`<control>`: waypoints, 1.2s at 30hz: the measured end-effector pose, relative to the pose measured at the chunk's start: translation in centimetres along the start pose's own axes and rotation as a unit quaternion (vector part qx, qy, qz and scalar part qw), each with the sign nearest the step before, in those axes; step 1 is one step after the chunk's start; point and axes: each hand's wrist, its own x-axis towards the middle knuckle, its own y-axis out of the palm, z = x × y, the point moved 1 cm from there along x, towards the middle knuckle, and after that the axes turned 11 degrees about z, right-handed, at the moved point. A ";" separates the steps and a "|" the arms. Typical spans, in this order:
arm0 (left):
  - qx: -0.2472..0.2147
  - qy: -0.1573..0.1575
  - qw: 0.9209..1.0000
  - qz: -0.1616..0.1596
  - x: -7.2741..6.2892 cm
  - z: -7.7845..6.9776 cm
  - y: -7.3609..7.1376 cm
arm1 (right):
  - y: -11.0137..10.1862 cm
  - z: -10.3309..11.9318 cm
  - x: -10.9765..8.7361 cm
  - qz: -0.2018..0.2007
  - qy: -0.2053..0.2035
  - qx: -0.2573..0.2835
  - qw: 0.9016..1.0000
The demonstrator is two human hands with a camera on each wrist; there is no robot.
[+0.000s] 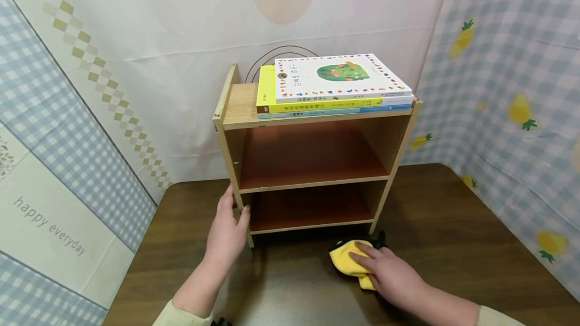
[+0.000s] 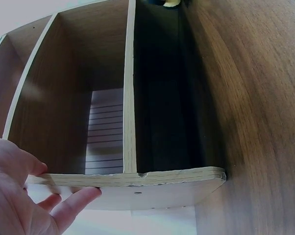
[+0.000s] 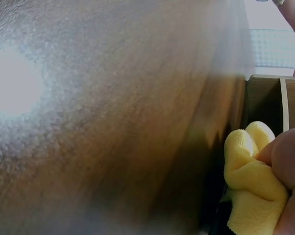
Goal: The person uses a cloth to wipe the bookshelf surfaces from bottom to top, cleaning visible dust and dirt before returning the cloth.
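A small wooden shelf (image 1: 312, 183) with reddish-brown inner boards stands upright on the table. My left hand (image 1: 230, 230) grips the front edge of its left side panel, low down. In the left wrist view the thumb lies on the inner side of that panel (image 2: 137, 179) and the fingers on the outer side. In front of the shelf's lower right corner, my right hand (image 1: 389, 270) holds a bunched, fuzzy yellow-and-black cloth (image 1: 348, 259) at the tabletop. Folds of the yellow cloth (image 3: 255, 183) bulge beside the fingers in the right wrist view.
Several thin books (image 1: 340, 82) are stacked flat on the shelf's top board. The dark wood-grain table (image 1: 290, 291) extends around the shelf. Printed fabric curtains (image 1: 190, 64) hang behind the table and along both sides.
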 end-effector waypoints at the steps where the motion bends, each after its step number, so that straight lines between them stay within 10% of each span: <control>1: 0.000 0.000 1.000 0.000 0.0 0.0 0.0 | -0.1 0.0 0.0 -0.005 0.003 -0.004 1.000; 36: 0.007 0.007 1.000 -0.011 0.2 0.1 -0.1 | -1.3 -1.3 2.9 0.012 0.116 -0.077 0.990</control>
